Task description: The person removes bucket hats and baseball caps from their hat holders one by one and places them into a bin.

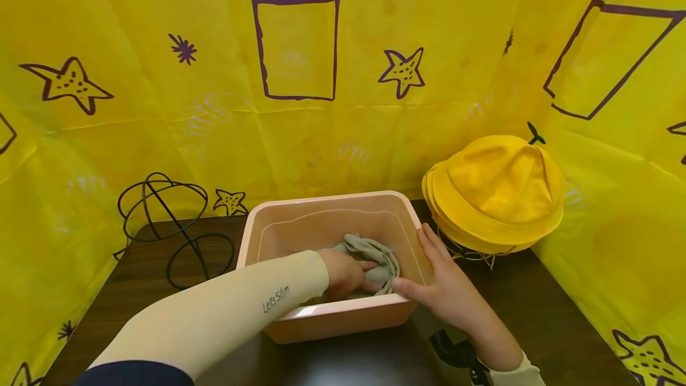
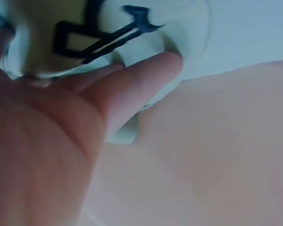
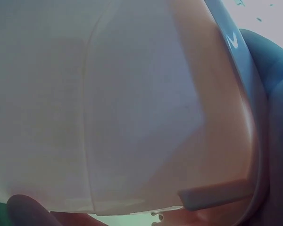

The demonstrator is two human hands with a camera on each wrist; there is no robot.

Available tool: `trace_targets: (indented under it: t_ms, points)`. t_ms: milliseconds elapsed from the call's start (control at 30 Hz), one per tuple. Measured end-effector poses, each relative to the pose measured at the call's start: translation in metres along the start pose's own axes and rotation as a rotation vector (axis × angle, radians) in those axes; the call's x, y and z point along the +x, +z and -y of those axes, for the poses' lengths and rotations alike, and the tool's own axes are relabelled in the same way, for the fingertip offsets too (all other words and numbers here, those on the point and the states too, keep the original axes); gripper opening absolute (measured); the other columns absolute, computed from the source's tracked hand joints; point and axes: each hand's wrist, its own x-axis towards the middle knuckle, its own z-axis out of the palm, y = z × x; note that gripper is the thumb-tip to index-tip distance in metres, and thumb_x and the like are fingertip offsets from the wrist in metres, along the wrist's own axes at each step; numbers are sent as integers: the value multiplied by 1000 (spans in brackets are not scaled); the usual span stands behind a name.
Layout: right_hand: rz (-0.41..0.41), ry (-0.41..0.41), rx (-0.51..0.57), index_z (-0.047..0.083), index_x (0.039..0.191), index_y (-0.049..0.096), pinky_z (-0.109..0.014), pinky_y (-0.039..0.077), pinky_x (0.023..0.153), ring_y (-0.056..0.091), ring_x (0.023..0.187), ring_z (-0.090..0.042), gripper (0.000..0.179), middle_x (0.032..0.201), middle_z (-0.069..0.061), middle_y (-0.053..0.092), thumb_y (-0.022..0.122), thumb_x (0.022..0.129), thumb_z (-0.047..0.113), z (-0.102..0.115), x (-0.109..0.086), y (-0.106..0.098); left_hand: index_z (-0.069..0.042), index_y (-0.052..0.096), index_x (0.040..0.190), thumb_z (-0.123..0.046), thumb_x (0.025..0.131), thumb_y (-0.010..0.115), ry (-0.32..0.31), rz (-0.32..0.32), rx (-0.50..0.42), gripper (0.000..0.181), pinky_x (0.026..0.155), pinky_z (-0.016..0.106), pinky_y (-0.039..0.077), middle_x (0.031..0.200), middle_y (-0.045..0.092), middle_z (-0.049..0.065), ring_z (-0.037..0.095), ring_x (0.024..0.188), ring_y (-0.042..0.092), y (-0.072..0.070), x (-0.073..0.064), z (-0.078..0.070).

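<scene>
My left hand [image 1: 343, 273] reaches down into a pink plastic bin [image 1: 332, 206], its fingers against a bunched grey-green cloth [image 1: 370, 249]. Up close in the left wrist view, a straight finger [image 2: 141, 82] presses along the cloth [image 2: 193, 47], which bears a dark printed mark. Its other fingers are partly hidden by cloth folds. At the bin's right side, my right hand [image 1: 445, 285] grips the rim, thumb at the front corner and fingers along the outside. The right wrist view shows the bin's pale inner wall [image 3: 132, 117] between thumb and fingers.
A yellow brimmed hat [image 1: 498, 189] with a green sprout on top sits on a wire stand at the back right. To the left stands a black wire frame [image 1: 182, 225]. The dark wooden table [image 1: 536, 314] is bounded by patterned yellow sheeting [image 1: 343, 136].
</scene>
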Motion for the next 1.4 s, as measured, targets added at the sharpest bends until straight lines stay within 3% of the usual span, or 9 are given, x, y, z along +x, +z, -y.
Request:
trace_targets:
  t_ms: [233, 467, 633, 767, 867, 967, 1067, 1267, 1400]
  points:
    - [-4, 1, -1, 1, 157, 21, -63, 23, 109, 17, 145, -39, 106, 165, -10, 9, 76, 83, 53, 2, -1, 1, -38, 56, 143, -34, 93, 69, 13, 12, -6, 52, 108, 34, 33, 158, 34, 0, 19, 140, 35, -29, -38, 3]
    - [-11, -7, -17, -1, 157, 21, -63, 22, 109, 18, 145, -41, 107, 165, -12, 9, 76, 83, 52, 1, -2, -1, -37, 46, 150, -47, 96, 63, -155, -263, 82, 57, 108, 71, 12, 162, 25, -2, 36, 147, 15, -41, -110, 19]
    - [-16, -7, -23, -1, 157, 20, -64, 22, 109, 18, 144, -43, 107, 165, -13, 8, 76, 84, 53, 0, -4, -3, -34, 36, 155, -56, 95, 60, -180, -540, 4, 68, 103, 77, 9, 166, 6, 5, 43, 147, 6, -15, -149, 36]
    - [-15, -2, -9, -1, 157, 19, -64, 22, 109, 18, 144, -43, 107, 165, -13, 8, 75, 84, 53, -1, -5, -3, -31, 23, 160, -60, 90, 63, -217, -737, -242, 85, 103, 77, 10, 165, -14, 5, 42, 147, -6, 21, -173, 44]
    - [-13, -3, -8, 0, 157, 19, -64, 23, 109, 19, 144, -43, 107, 165, -13, 8, 75, 84, 53, -1, -6, -2, -29, 17, 161, -58, 88, 68, -255, -852, -422, 94, 99, 75, 25, 163, -20, 5, 48, 145, -4, 51, -188, 44]
    - [-16, -9, -14, 0, 157, 20, -64, 23, 109, 20, 143, -43, 106, 165, -13, 9, 75, 84, 52, -1, -6, -1, -31, 11, 161, -53, 86, 73, -299, -922, -564, 100, 85, 71, 44, 162, -23, 4, 58, 138, 18, 75, -196, 41]
    - [-19, -12, -19, -1, 157, 20, -64, 23, 109, 21, 143, -44, 105, 165, -13, 10, 76, 84, 51, -1, -5, -1, -35, 7, 161, -45, 87, 77, -308, -953, -685, 102, 78, 70, 47, 162, -24, 2, 63, 132, 26, 92, -198, 35]
    - [-15, -11, -16, 0, 157, 20, -65, 23, 108, 21, 143, -44, 107, 165, -12, 9, 75, 84, 53, -1, -4, 0, -37, 12, 160, -24, 94, 72, -192, -1041, -925, 90, 91, 76, 33, 162, -21, 9, 60, 140, 6, 112, -193, 24]
    - [-12, -16, -11, -1, 157, 20, -65, 22, 108, 20, 143, -43, 107, 165, -12, 9, 75, 84, 54, -1, -3, 0, -31, 17, 161, -14, 98, 65, -128, -1074, -1080, 81, 99, 49, 43, 162, -16, 14, 54, 142, 3, 124, -186, 18]
